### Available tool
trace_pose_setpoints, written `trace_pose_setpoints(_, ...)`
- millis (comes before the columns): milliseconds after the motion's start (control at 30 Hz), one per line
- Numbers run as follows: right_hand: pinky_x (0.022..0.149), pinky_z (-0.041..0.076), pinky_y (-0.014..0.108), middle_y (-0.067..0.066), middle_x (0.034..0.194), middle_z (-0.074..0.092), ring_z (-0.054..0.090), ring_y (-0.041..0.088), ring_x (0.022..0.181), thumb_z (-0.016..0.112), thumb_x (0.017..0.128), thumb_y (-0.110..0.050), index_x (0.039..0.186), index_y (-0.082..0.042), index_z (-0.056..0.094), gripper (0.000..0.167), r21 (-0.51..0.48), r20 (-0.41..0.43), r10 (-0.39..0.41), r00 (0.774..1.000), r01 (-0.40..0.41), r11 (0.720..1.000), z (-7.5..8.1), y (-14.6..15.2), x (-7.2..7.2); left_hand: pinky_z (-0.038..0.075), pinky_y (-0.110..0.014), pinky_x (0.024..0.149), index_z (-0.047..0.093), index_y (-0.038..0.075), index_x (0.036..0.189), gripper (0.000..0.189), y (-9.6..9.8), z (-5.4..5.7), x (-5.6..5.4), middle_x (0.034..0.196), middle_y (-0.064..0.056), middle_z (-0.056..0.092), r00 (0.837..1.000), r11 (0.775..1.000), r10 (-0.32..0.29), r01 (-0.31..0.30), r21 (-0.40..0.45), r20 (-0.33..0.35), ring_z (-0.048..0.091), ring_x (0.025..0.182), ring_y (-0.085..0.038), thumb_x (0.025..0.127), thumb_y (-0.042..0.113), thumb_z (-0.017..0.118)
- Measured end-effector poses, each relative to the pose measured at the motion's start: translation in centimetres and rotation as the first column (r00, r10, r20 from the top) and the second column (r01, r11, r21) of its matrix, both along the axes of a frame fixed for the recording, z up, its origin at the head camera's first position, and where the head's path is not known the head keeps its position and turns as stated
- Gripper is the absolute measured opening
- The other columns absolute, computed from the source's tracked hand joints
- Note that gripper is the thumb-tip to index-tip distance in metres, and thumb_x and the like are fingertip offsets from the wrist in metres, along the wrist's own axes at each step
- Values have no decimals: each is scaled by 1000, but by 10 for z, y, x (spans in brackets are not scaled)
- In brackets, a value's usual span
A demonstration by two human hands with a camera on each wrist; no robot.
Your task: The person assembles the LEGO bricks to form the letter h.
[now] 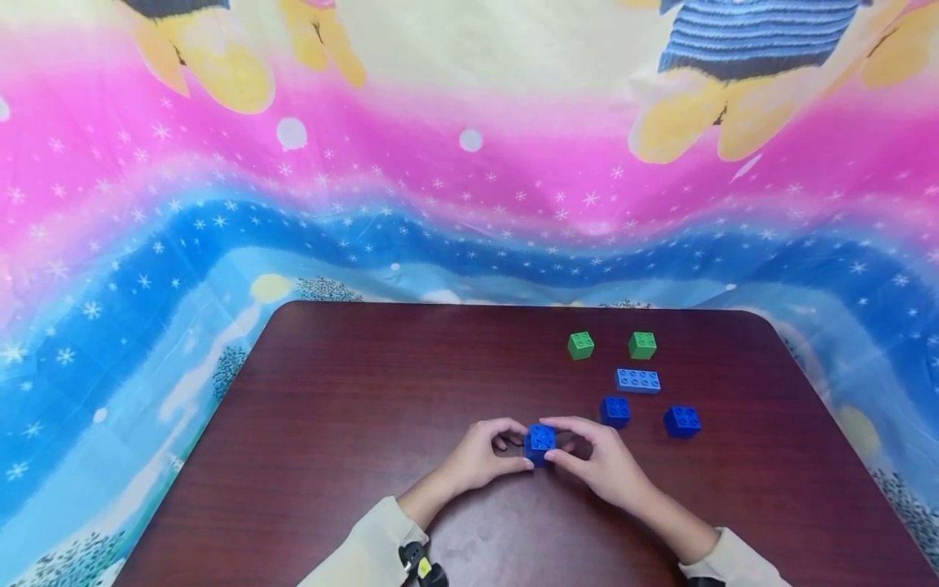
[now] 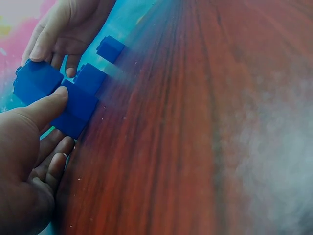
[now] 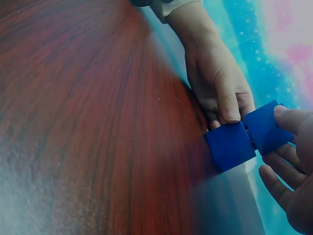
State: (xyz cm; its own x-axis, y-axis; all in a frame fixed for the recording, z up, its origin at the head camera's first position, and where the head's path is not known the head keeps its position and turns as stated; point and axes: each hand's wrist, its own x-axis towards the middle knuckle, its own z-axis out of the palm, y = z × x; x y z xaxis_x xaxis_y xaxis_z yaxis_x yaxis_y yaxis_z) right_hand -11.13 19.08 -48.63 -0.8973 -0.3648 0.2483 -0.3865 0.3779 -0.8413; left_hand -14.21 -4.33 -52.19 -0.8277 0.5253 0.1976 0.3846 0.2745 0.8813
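Two dark blue toy building bricks meet between the hands near the table's middle. My left hand (image 1: 478, 456) pinches the lower brick (image 3: 232, 148) between thumb and fingers, close over the tabletop. Above it, my right hand (image 1: 607, 463) holds the upper brick (image 1: 542, 436), thumb on one side and fingers on the other. In the right wrist view the upper brick sits tilted against the lower one's studded top, with a narrow gap showing along part of the seam. The left wrist view has the left thumb (image 2: 54, 104) flat on the lower brick's side.
Right of the hands lie two more dark blue bricks, one nearer (image 1: 614, 412) and one farther right (image 1: 682, 421). Behind them are a longer light blue brick (image 1: 638, 381) and two green bricks (image 1: 581, 346) (image 1: 642, 346). A patterned cloth (image 1: 469, 187) hangs beyond the brown table (image 1: 352, 383).
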Motion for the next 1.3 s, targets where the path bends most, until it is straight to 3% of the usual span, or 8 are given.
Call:
trace_pose_setpoints(500,71,60,30,3,115,73,72,13,87,78,90,-11,127,-8,68,38,-11,23,-6,1000,7,1000,-1,-4,-2,55,-26,78,72,7,110,33,1,-3,-1,99,-4,74,1000,1000,-2,2,4,5,70,92,-20,83,17,87)
trace_pose_setpoints(933,67,60,30,7,115,73,71,15,82,78,90,-9,125,-5,69,36,-42,-24,0,1000,-1,999,-6,-5,-4,55,-25,76,72,7,110,33,0,-2,-1,98,-4,75,1000,1000,4,-4,9,-3,69,90,-19,82,16,88)
trace_pose_setpoints(1300,65,59,29,12,116,72,72,23,76,71,95,-7,124,-7,70,28,-113,22,-45,999,47,992,-8,-8,-1,54,-23,76,73,8,111,34,0,-3,-1,98,-2,75,1000,1000,8,-8,1,3,68,89,-13,82,17,87)
